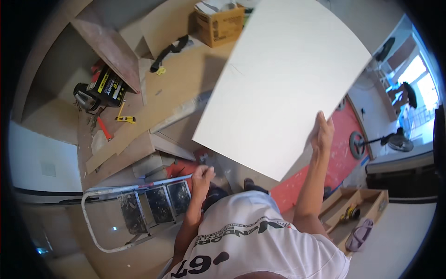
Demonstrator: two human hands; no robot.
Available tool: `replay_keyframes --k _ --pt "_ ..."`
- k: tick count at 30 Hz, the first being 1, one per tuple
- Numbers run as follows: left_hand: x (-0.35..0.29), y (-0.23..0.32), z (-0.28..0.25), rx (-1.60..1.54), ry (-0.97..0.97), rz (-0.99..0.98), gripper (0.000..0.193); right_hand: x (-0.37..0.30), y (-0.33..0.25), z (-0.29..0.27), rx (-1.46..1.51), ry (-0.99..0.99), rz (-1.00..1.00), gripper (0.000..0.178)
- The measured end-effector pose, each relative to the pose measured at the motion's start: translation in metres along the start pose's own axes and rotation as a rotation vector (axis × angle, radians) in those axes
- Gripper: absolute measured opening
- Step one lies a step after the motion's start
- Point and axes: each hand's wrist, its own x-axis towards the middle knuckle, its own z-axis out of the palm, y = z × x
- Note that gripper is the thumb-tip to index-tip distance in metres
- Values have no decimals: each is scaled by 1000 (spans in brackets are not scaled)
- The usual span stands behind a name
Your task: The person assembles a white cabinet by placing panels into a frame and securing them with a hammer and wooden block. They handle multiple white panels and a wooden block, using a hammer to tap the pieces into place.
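Observation:
A large white rectangular panel [278, 83] is held up in front of me, tilted, its lower corner pointing toward my body. My right hand [324, 132] grips it at the right edge, thumb on the white face and fingers behind. Left of the panel's bottom edge, my left hand [202, 179] is closed and apart from it. Whatever its curled fingers hold, if anything, cannot be made out. Close by that hand stands a folding step ladder [160, 204] with dark, paint-spotted steps.
On the wooden worktop [181, 100] lie a yellow utility knife [125, 119], a red-handled tool [104, 128] and a black container [110, 88]. A cardboard box [220, 29] stands behind. To the right are a fan [398, 140] and a wooden tray [382, 200] holding a slipper [360, 235].

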Motion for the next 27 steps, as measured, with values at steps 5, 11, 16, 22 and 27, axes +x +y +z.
replay_keyframes --k 5,11,16,22,27 --pt "1 40 56 -660 -45 12 43 1 -3 -15 40 -23 71 38" --pt "-25 60 96 -561 -74 48 40 23 18 -71 -28 -61 132 38" --pt "-33 37 108 -495 -80 42 38 28 27 -97 127 -70 174 32" --pt "-47 35 121 -536 -95 54 37 19 27 -103 273 -80 178 41" --pt "-53 27 117 -522 -77 64 36 7 13 -95 272 -82 185 44"
